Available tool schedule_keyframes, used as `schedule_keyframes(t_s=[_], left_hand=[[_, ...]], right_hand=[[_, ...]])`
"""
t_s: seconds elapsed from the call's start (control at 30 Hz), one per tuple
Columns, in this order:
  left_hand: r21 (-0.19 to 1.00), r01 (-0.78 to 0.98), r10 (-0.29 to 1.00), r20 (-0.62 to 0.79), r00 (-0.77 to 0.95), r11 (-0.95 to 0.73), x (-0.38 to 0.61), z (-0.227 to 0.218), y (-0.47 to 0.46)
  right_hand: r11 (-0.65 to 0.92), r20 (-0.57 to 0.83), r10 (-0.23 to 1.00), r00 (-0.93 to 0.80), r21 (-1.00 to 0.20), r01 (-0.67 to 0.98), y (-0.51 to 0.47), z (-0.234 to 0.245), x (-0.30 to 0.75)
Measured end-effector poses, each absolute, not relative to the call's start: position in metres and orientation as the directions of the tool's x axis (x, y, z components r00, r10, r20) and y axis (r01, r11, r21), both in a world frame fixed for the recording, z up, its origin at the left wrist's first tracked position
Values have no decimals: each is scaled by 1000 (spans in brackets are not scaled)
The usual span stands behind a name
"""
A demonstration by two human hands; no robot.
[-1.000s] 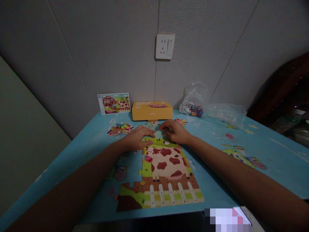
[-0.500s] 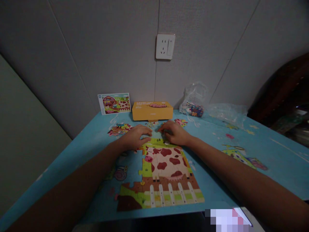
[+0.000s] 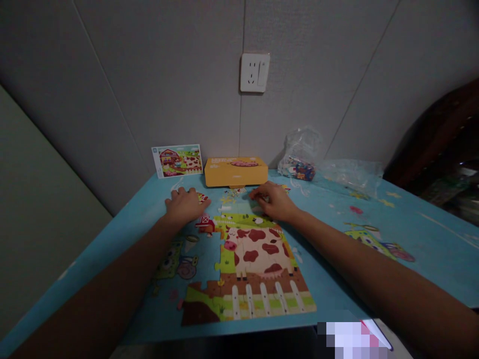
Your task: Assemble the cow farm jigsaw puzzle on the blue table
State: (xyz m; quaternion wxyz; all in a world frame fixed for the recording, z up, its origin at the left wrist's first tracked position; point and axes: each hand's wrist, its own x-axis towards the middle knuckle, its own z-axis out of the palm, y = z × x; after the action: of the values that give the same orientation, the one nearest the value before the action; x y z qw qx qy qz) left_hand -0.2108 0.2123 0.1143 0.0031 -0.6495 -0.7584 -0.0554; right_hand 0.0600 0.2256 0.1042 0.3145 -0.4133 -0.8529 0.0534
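A partly joined jigsaw puzzle [image 3: 258, 254] lies flat in front of me, showing a spotted cow above a white fence. Its left side has a gap where the blue tablecloth shows. My left hand [image 3: 185, 204] is open, fingers spread over a group of loose puzzle pieces [image 3: 203, 197] that it mostly covers. Below it, a piece with a red barn print [image 3: 205, 223] lies by the puzzle's upper left. At the puzzle's top right edge, my right hand [image 3: 276, 202] has its fingers curled together; whatever is between them is hidden. More pieces [image 3: 236, 191] lie between the hands.
A yellow box [image 3: 236, 173] stands against the wall, with a farm picture card [image 3: 179, 160] propped to its left. Right of the box sit a clear bag of colourful pieces [image 3: 299, 167] and a crumpled plastic bag [image 3: 352, 174]. Cartoon prints cover the tablecloth [image 3: 325, 219].
My left hand has moved left from the puzzle's top edge onto the loose pieces, its fingers spreading. My right hand has shifted slightly back, uncovering a sheep print on the puzzle.
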Motion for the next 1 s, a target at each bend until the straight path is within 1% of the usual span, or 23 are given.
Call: schedule_keyframes(t_s=[0.17,0.23,0.37,0.47,0.57,0.67,0.9,0.93,1.0], left_hand=[[113,986,990,52,-130,124,-210,122,212],[126,979,985,44,-166,159,-215,122,214],[80,958,959,37,-280,276,-226,118,218],[75,949,951,4,-309,307,-228,118,217],[107,957,962,1,-272,270,-223,121,215],[129,964,971,28,-237,232,-217,123,213],[127,983,987,84,-140,129,-219,124,217],[136,983,987,83,-137,125,-219,125,217],[194,972,986,75,-150,133,-219,127,216]], right_hand=[[677,491,718,-494,-326,660,226,104,61],[679,491,717,-495,-328,657,227,104,62],[684,501,712,-493,-335,648,228,103,63],[690,501,706,-501,-324,647,229,102,62],[688,501,707,-499,-321,651,229,102,62],[687,499,709,-498,-328,648,229,102,62],[685,504,708,-495,-317,656,228,102,60],[686,504,707,-496,-318,654,227,102,60],[688,504,706,-498,-320,651,227,102,59]])
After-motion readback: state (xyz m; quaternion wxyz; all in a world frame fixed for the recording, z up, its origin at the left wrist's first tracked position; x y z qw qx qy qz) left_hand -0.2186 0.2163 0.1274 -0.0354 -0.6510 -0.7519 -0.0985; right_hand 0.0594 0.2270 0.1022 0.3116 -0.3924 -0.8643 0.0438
